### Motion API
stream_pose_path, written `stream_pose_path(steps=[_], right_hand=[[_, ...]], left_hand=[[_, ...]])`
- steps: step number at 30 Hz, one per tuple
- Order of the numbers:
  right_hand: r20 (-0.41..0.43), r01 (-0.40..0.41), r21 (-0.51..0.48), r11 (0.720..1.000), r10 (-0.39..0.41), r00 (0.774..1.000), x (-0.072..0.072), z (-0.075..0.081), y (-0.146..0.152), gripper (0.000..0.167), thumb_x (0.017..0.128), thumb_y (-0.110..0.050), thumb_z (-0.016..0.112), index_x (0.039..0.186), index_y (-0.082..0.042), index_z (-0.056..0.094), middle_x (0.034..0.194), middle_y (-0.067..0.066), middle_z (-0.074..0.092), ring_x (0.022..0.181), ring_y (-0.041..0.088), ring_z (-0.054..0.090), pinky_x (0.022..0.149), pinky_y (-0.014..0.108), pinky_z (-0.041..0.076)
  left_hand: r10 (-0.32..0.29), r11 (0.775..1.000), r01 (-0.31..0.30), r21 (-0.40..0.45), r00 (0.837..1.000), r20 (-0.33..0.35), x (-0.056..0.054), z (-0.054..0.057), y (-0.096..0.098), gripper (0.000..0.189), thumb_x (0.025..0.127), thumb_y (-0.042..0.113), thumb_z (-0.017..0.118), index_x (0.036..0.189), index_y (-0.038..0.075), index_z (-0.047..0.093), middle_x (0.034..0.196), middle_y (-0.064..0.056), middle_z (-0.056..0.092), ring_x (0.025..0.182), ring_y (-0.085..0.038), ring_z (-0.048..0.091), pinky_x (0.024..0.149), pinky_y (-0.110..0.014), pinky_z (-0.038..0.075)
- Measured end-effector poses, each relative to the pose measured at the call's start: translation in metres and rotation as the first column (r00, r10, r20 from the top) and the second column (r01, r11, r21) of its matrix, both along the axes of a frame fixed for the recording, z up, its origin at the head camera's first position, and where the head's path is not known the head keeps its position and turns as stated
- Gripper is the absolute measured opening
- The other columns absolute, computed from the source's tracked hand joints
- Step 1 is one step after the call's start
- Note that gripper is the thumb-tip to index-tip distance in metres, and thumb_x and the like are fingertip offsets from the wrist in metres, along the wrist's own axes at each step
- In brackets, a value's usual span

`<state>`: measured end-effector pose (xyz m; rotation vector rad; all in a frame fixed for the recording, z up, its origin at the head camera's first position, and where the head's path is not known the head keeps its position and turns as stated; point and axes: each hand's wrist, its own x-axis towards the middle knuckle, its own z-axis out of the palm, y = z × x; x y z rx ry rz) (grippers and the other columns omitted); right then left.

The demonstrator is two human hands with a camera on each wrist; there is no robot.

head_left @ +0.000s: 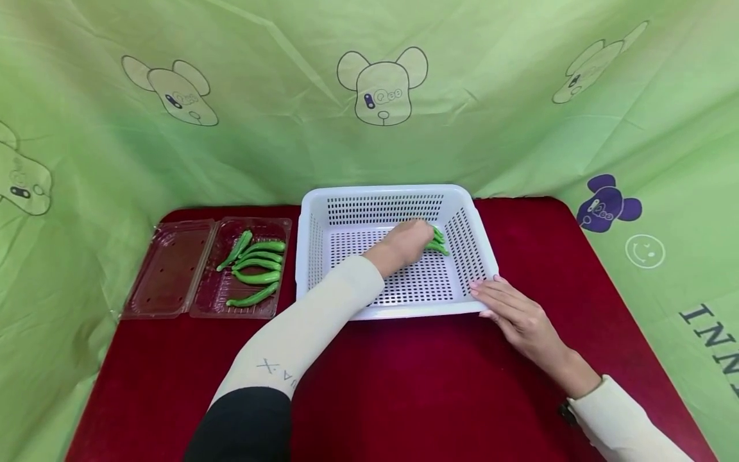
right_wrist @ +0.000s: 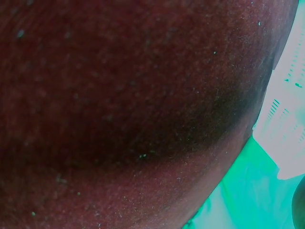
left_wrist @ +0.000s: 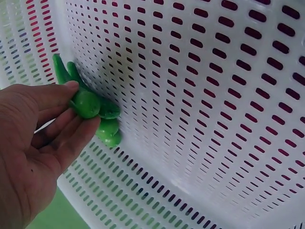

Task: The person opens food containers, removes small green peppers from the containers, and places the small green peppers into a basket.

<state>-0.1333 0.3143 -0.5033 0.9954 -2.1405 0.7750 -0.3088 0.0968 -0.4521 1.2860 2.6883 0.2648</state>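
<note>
Sleeves of cream fabric (head_left: 308,327) cover the person's forearms, the left one running up into black cloth (head_left: 245,423). The right hand (head_left: 522,321) is the nearer to me, palm down, holding a white, rectangular, perforated plastic basket (head_left: 427,310) by one corner, fingers over the rim. Left of it and farther in, the left hand (head_left: 406,242) reaches diagonally down inside, pinching a smooth, round-ended green vegetable (left_wrist: 86,104) in its fingertips. More green vegetables (left_wrist: 108,132) lie just past those fingertips. Deep red cloth (head_left: 404,385) spreads beneath. Well to the left of the left hand, a hinged clear plastic box (head_left: 167,269) lies open, long curved green pods (head_left: 256,278) resting in the half nearer the basket. Beyond both hands hangs a creased pale green curtain (head_left: 277,96) printed with big-eared animal heads, one solid purple at the right.
</note>
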Motion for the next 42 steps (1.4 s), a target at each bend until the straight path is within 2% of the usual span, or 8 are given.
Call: stream_pose_path(steps=[8, 12, 17, 22, 26, 35, 40, 42], right_hand=[[0.0, -0.009, 0.002, 1.0, 0.009, 1.0, 0.001, 0.0, 0.0, 0.039, 0.104, -0.024, 0.06, 0.112, 0.012, 0.073, 0.116, 0.022, 0.074, 0.128, 0.02, 0.064, 0.123, 0.036, 0.037], [0.006, -0.018, 0.0, 1.0, 0.018, 1.0, 0.0, 0.001, 0.0, 0.039, 0.104, -0.024, 0.06, 0.111, 0.013, 0.073, 0.116, 0.022, 0.074, 0.127, 0.02, 0.064, 0.123, 0.036, 0.037], [0.005, -0.032, -0.009, 0.999, 0.032, 0.999, -0.002, 0.001, -0.003, 0.039, 0.103, -0.023, 0.061, 0.111, 0.013, 0.073, 0.116, 0.022, 0.074, 0.126, 0.021, 0.065, 0.124, 0.037, 0.037], [0.005, -0.017, -0.005, 1.0, 0.017, 1.0, -0.002, 0.002, -0.004, 0.039, 0.104, -0.024, 0.06, 0.111, 0.012, 0.073, 0.116, 0.022, 0.074, 0.127, 0.02, 0.064, 0.124, 0.036, 0.037], [-0.006, -0.009, -0.007, 1.0, 0.009, 1.0, -0.001, 0.001, -0.003, 0.039, 0.104, -0.024, 0.06, 0.11, 0.012, 0.074, 0.115, 0.022, 0.075, 0.128, 0.02, 0.064, 0.123, 0.035, 0.037], [-0.005, -0.015, -0.013, 1.0, 0.015, 1.0, 0.0, 0.0, -0.004, 0.039, 0.104, -0.023, 0.06, 0.109, 0.013, 0.073, 0.116, 0.022, 0.075, 0.127, 0.021, 0.065, 0.123, 0.036, 0.038], [-0.002, -0.014, -0.008, 1.0, 0.014, 1.0, 0.001, 0.002, -0.003, 0.039, 0.104, -0.023, 0.06, 0.11, 0.013, 0.073, 0.115, 0.023, 0.075, 0.126, 0.022, 0.065, 0.123, 0.036, 0.037], [-0.002, -0.019, -0.012, 1.0, 0.019, 1.0, 0.001, 0.002, -0.002, 0.038, 0.104, -0.023, 0.06, 0.11, 0.013, 0.073, 0.114, 0.023, 0.075, 0.124, 0.023, 0.066, 0.123, 0.037, 0.037]], left_hand=[[-0.001, 0.998, -0.005, -0.063, 0.997, -0.083, 0.001, -0.005, 0.006, 0.036, 0.091, -0.007, 0.058, 0.109, 0.018, 0.076, 0.121, 0.0, 0.072, 0.109, -0.017, 0.068, 0.097, -0.029, 0.058], [-0.005, 0.999, 0.001, -0.053, 0.997, -0.076, 0.001, -0.008, 0.006, 0.043, 0.091, -0.008, 0.059, 0.117, 0.022, 0.075, 0.128, 0.003, 0.071, 0.116, -0.017, 0.066, 0.1, -0.03, 0.057], [-0.008, 1.0, 0.005, -0.03, 0.997, -0.075, 0.001, -0.011, 0.003, 0.048, 0.089, -0.012, 0.059, 0.118, 0.023, 0.075, 0.128, 0.002, 0.071, 0.117, -0.017, 0.067, 0.1, -0.03, 0.057], [-0.011, 1.0, 0.009, -0.015, 0.995, -0.101, 0.001, -0.009, 0.002, 0.039, 0.09, -0.01, 0.059, 0.11, 0.019, 0.076, 0.117, 0.001, 0.073, 0.107, -0.016, 0.068, 0.094, -0.027, 0.059], [-0.033, 0.999, 0.031, -0.019, 0.995, -0.097, 0.002, -0.007, 0.002, 0.039, 0.091, -0.009, 0.059, 0.111, 0.019, 0.076, 0.115, 0.001, 0.074, 0.102, -0.016, 0.069, 0.09, -0.027, 0.06], [-0.047, 0.999, 0.045, -0.021, 0.995, -0.09, 0.001, -0.011, 0.004, 0.055, 0.092, -0.01, 0.057, 0.124, 0.03, 0.073, 0.132, 0.006, 0.07, 0.12, -0.016, 0.067, 0.098, -0.027, 0.058], [-0.044, 0.999, 0.042, -0.028, 0.994, -0.098, 0.001, -0.009, 0.004, 0.048, 0.094, -0.006, 0.059, 0.123, 0.03, 0.074, 0.129, 0.006, 0.071, 0.117, -0.016, 0.067, 0.098, -0.028, 0.058], [-0.042, 0.999, 0.04, -0.026, 0.993, -0.107, 0.001, -0.006, 0.004, 0.04, 0.095, -0.003, 0.06, 0.119, 0.025, 0.075, 0.123, 0.003, 0.073, 0.112, -0.017, 0.068, 0.096, -0.028, 0.058]])
